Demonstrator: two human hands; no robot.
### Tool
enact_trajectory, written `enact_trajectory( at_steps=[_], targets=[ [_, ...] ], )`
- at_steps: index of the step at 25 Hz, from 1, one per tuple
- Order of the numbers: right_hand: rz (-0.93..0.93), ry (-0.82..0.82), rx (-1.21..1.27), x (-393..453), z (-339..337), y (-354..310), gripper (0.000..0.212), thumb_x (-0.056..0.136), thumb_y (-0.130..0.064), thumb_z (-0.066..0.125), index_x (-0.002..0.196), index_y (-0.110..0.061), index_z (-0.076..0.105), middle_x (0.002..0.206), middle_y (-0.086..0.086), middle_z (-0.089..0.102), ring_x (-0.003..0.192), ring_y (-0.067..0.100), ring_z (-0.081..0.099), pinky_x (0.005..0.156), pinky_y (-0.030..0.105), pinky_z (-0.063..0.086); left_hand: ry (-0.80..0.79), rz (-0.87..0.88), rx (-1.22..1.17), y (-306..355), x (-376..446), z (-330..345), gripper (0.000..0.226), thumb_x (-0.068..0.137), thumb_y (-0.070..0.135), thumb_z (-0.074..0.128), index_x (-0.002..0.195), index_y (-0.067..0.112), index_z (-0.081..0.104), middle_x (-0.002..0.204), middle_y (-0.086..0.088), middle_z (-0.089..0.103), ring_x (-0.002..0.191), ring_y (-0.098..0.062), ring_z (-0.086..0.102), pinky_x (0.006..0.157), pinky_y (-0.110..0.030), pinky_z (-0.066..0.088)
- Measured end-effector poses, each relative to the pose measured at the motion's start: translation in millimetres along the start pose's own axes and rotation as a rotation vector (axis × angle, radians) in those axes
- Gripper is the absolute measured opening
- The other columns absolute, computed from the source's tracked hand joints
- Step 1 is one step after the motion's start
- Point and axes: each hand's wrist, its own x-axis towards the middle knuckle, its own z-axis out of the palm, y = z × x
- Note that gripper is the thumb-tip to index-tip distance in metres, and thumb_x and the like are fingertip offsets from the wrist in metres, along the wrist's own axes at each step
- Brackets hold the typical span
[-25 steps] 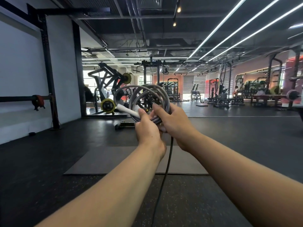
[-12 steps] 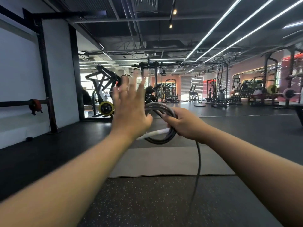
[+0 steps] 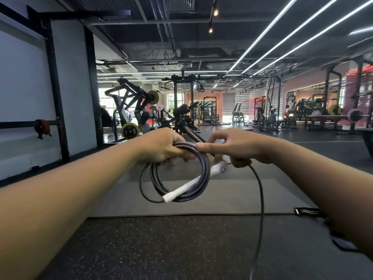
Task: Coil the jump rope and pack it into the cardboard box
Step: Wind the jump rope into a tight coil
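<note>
The dark grey jump rope (image 3: 203, 174) hangs in several loops in front of me, with a white handle (image 3: 186, 187) lying slantwise across the coil. My left hand (image 3: 161, 147) is closed around the top of the coil. My right hand (image 3: 236, 146) pinches the rope just right of the coil, by the handle's upper end. A loose length of rope (image 3: 261, 197) drops from my right hand toward the floor. No cardboard box is in view.
A grey exercise mat (image 3: 222, 201) lies on the black speckled floor (image 3: 161, 249) below my hands. A dark strap with white stripes (image 3: 306, 211) lies at the mat's right corner. Weight machines (image 3: 137, 112) and racks stand further back; a wall-mounted bar (image 3: 30, 124) is at left.
My left hand, lifted open half a second ago, has come down and closed on the top of the coil. The coil has dropped lower, and my view has tilted downward.
</note>
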Motion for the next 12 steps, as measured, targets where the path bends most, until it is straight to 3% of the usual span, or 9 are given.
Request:
enact_trajectory(
  at_steps=[2, 4, 6, 9, 12],
  targets=[
    [0.026, -0.041, 0.005, -6, -14, 6, 0.062, 0.077, -0.074, 0.064, 0.085, -0.014, 0.075, 0.065, 0.009, 0.068, 0.04, 0.013, 0.04, 0.047, 0.024, 0.034, -0.099, -0.092, -0.255, -6, -7, -2, 0.036, 0.09, 0.034, 0.072, 0.101, 0.0, 0.072, 0.051, 0.004, 0.047, 0.047, -0.012, 0.042, 0.045, -0.021, 0.038],
    [0.046, -0.026, 0.126, -11, -24, 18, 0.054, 0.081, -0.067, 0.067, 0.056, -0.019, 0.064, 0.05, 0.003, 0.046, 0.044, 0.017, 0.034, 0.053, 0.028, 0.034, -0.128, -0.112, -0.44, -12, -13, -2, 0.039, 0.091, 0.036, 0.068, 0.098, -0.002, 0.066, 0.055, 0.002, 0.04, 0.049, -0.012, 0.035, 0.046, -0.023, 0.036],
    [0.074, 0.034, 0.456, -15, -28, 31, 0.05, 0.084, -0.059, 0.067, 0.05, -0.026, 0.052, 0.053, -0.002, 0.035, 0.05, 0.018, 0.034, 0.061, 0.032, 0.039, -0.001, -0.129, -0.626, -14, -15, 0, 0.033, 0.093, 0.036, 0.067, 0.093, 0.004, 0.062, 0.056, 0.002, 0.036, 0.048, -0.011, 0.033, 0.046, -0.023, 0.035],
    [0.078, 0.078, 0.94, -15, -9, 36, 0.046, 0.088, -0.062, 0.059, 0.083, -0.016, 0.061, 0.077, 0.005, 0.057, 0.077, 0.029, 0.066, 0.079, 0.046, 0.059, 0.353, -0.231, -0.973, -3, -8, 18, 0.029, 0.095, 0.035, 0.065, 0.087, 0.007, 0.061, 0.059, 0.002, 0.035, 0.044, -0.009, 0.032, 0.043, -0.022, 0.036],
    [-0.046, -0.017, 1.091, -3, 29, 12, 0.076, 0.074, -0.07, 0.064, 0.128, -0.016, 0.061, 0.114, 0.012, 0.075, 0.111, 0.04, 0.071, 0.085, 0.053, 0.061, 0.699, -0.425, -1.235, 24, 12, 47, 0.034, 0.097, 0.042, 0.062, 0.094, 0.008, 0.064, 0.071, -0.003, 0.057, 0.052, -0.018, 0.056, 0.052, -0.03, 0.053]
  ],
)
